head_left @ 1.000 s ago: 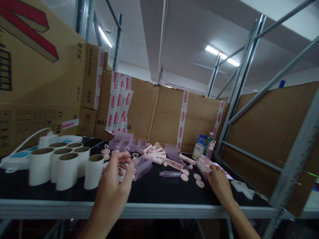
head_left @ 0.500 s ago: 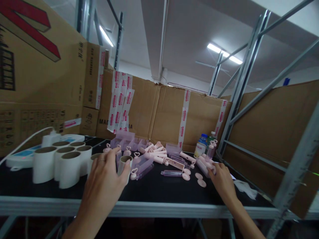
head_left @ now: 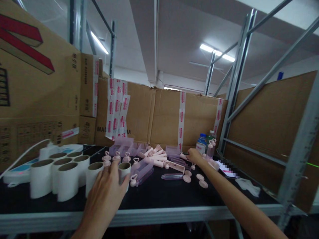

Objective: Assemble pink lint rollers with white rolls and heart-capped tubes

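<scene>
On the black surface (head_left: pixel 154 196), left hand (head_left: pixel 106 196) curled around a small white roll (head_left: pixel 124 171) standing upright beside the bigger white rolls (head_left: pixel 59 174). Looked light, stiff cardboard core, crushable; best held round the sides. Right hand (head_left: pixel 193 155) reached far among pink handles (head_left: pixel 157 156), fingers hidden, grip couldn't be told.

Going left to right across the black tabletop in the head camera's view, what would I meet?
White power strip → cluster of white cardboard-core rolls → left hand → clear purple plastic case → right hand → blue-capped drink bottle → crumpled white wrapper.
</scene>
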Demonstrator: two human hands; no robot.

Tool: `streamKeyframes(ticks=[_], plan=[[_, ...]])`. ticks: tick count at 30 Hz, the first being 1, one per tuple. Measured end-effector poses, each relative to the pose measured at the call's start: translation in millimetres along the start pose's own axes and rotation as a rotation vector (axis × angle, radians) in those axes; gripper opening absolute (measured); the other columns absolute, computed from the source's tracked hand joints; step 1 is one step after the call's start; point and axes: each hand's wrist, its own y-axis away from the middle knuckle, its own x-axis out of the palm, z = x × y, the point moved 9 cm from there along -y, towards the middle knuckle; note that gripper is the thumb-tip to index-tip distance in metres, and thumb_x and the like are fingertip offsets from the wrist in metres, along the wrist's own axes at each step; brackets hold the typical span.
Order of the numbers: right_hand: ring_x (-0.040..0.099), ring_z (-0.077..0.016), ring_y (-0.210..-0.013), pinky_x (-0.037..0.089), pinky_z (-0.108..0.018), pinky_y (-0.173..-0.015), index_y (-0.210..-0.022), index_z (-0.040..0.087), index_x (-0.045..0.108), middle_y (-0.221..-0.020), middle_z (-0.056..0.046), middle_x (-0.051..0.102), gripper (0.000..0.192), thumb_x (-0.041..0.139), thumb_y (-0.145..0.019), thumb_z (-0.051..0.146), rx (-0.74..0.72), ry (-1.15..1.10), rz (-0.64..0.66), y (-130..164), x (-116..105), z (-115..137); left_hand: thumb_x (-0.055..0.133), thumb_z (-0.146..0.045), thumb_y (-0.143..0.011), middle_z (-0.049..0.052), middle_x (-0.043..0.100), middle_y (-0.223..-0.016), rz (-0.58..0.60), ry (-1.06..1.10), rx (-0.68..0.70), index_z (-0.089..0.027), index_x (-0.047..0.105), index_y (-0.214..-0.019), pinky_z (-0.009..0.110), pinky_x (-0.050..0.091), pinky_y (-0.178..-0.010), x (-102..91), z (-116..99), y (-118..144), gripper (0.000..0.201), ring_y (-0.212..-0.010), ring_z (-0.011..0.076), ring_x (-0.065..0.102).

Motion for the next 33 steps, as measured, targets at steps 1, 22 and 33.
streamKeyframes(ticks=[1,22,33], plan=[[0.067,-0.024,-0.107,0.058,-0.044,-0.091,-0.127,0.015,0.063,-0.126,-0.011,0.065,0.034,0.066,-0.099,0.035,0.016,-0.005,0.021,-3,4,0,0.05,-0.039,-0.096,0.025,0.063,-0.136,0.008,0.001,-0.003,-0.01,0.045,-0.145,0.051,0.052,-0.098,0.9,0,0,0.056,-0.123,0.0422,0.062],[0.068,-0.0224,-0.104,0.058,-0.042,-0.09,-0.122,0.017,0.065,-0.122,-0.008,0.067,0.031,0.064,-0.1,0.039,0.15,-0.132,-0.085,15,-19,0,0.048,-0.039,-0.097,0.019,0.074,-0.111,0.069,-0.012,-0.03,-0.015,0.049,-0.139,0.043,0.055,-0.086,9.1,5,0,0.049,-0.106,0.0369,0.072],[0.074,-0.0297,-0.077,0.043,-0.033,-0.066,-0.077,0.021,0.073,-0.079,-0.014,0.076,0.04,0.047,-0.097,0.045,0.273,-0.078,-0.237,146,-28,-94,0.049,-0.043,-0.094,0.025,0.074,-0.112,0.111,0.044,-0.061,-0.007,0.049,-0.135,0.046,0.055,-0.083,19.1,11,-4,0.055,-0.104,0.0412,0.073]])
